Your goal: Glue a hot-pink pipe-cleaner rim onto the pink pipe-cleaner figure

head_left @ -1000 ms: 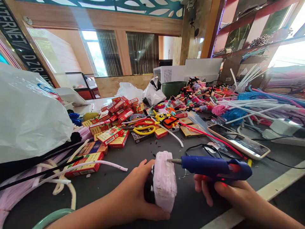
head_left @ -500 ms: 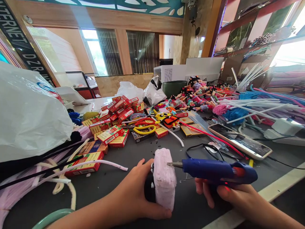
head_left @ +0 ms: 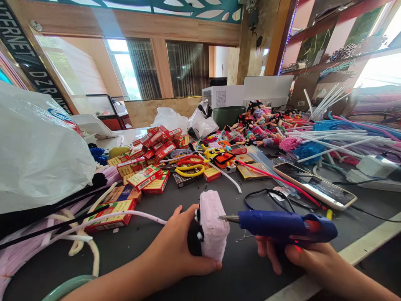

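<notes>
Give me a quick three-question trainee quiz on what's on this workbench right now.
1. Which hand holds the blue hot glue gun?
2. True or false: the smartphone lies face down on the mat.
3. What does the left hand grip? A: the pink chenille block; B: a red carton; C: the smartphone.

Key: 1. The right hand. 2. False. 3. A.

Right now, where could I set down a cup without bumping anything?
Bare dark tabletop lies between the red boxes and the pink block, and right of the glue gun, below the phone and a cable. The far side is crowded with boxes, dolls and pipe cleaners.
</notes>
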The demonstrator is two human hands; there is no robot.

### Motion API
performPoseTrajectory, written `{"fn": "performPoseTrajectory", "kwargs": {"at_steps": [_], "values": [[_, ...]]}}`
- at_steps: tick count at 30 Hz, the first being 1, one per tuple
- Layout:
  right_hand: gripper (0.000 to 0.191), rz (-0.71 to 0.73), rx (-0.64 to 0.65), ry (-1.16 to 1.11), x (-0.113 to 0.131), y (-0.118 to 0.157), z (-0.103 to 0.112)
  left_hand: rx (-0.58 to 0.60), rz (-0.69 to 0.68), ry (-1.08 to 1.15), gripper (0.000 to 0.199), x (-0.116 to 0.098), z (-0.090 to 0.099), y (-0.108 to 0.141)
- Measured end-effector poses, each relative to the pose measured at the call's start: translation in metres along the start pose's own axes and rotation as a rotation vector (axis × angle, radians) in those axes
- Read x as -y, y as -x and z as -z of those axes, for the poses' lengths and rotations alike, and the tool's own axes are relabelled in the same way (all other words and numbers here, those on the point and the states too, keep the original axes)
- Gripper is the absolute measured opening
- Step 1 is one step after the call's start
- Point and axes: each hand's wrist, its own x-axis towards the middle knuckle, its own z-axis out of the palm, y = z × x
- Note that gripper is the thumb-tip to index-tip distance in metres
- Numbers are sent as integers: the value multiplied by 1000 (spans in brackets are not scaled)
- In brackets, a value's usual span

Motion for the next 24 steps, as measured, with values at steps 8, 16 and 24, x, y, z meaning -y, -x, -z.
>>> {"fn": "performPoseTrajectory", "kwargs": {"at_steps": [8,16,24], "values": [[31,57,23,-31,1,-3,2,-42,-39,-70,87,-4,2,-2],[34,90,-59,-90,0,-5,-1,1,-50,-101,95,3,-2,-3],[38,66,-96,-82,-3,-3,-2,114,-116,-91,106,0,1,-2]]}}
